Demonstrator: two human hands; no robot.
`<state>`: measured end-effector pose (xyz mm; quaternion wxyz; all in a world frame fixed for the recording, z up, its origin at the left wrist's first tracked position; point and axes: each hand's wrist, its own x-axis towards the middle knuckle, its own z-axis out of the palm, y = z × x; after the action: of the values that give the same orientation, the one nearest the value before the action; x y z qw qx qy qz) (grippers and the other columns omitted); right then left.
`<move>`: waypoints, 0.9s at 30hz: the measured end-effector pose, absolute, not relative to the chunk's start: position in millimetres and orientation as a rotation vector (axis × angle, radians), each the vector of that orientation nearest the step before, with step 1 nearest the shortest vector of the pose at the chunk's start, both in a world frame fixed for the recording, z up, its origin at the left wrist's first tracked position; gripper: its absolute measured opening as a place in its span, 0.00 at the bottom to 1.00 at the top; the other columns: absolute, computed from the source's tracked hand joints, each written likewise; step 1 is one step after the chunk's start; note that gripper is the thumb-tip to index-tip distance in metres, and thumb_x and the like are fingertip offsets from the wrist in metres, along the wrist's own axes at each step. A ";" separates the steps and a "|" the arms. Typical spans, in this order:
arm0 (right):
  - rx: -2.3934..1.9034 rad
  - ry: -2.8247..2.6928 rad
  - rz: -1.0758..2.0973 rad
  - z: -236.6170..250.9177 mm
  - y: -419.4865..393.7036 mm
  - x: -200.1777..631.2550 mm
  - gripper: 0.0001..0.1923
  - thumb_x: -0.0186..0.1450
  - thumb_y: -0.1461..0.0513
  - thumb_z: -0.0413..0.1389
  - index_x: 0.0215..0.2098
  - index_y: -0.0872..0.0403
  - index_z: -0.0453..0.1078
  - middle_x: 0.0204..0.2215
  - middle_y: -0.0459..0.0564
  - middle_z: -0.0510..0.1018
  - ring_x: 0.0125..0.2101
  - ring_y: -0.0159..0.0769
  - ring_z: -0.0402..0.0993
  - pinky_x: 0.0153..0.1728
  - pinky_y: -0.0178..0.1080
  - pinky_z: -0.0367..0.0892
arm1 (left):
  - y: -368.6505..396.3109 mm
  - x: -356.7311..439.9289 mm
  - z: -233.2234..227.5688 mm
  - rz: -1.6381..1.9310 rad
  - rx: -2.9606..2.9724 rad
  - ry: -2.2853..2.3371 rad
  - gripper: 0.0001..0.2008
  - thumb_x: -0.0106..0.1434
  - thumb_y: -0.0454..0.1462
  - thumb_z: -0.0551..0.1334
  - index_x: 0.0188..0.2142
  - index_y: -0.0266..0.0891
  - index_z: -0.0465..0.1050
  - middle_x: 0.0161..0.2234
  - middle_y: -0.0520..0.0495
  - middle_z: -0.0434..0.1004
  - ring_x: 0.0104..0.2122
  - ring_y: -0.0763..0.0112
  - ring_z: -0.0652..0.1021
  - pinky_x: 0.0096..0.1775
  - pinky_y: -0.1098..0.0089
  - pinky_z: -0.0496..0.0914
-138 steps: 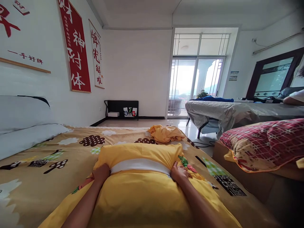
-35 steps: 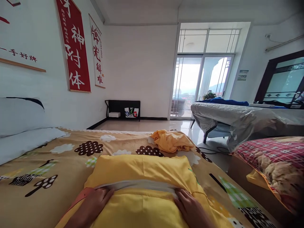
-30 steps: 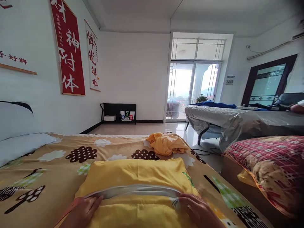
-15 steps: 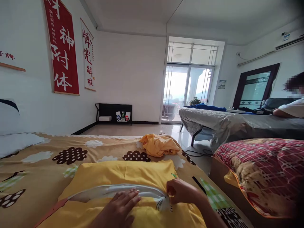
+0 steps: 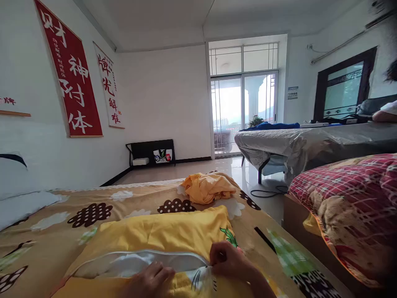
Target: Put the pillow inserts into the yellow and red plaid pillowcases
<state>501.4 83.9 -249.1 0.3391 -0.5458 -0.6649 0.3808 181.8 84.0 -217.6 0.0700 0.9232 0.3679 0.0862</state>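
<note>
A pillow in a yellow pillowcase lies on the patterned bed sheet in front of me. The case's opening gapes along the near side, and the white pillow shows through it. My right hand pinches the case's edge at the right end of the opening, by a printed cat face. My left hand rests flat on the yellow cloth just below the opening, fingers together, gripping nothing that I can see.
A crumpled orange-yellow cloth lies at the bed's far edge. A white pillow sits at the left by the wall. A red plaid quilt covers a box at the right. Beyond it stand a grey-covered table and another person's arm.
My left hand slid from the opening's left end to its middle. My right hand closed on the edge at the right end. The view swung right and tilted.
</note>
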 end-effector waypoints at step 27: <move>-0.884 -1.450 1.192 -246.6 80.0 513.7 0.24 0.48 0.44 0.67 0.23 0.56 0.70 0.21 0.43 0.69 0.24 0.29 0.62 0.27 0.33 0.56 | 97.8 339.7 -183.5 0.180 2.516 1.096 0.12 0.56 0.36 0.55 0.28 0.36 0.78 0.23 0.49 0.72 0.22 0.75 0.63 0.25 0.72 0.51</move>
<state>513.7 80.0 -246.6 0.5085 -0.3668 -0.6020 0.4945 339.7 97.8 -183.5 0.1945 0.8973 0.3909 0.0643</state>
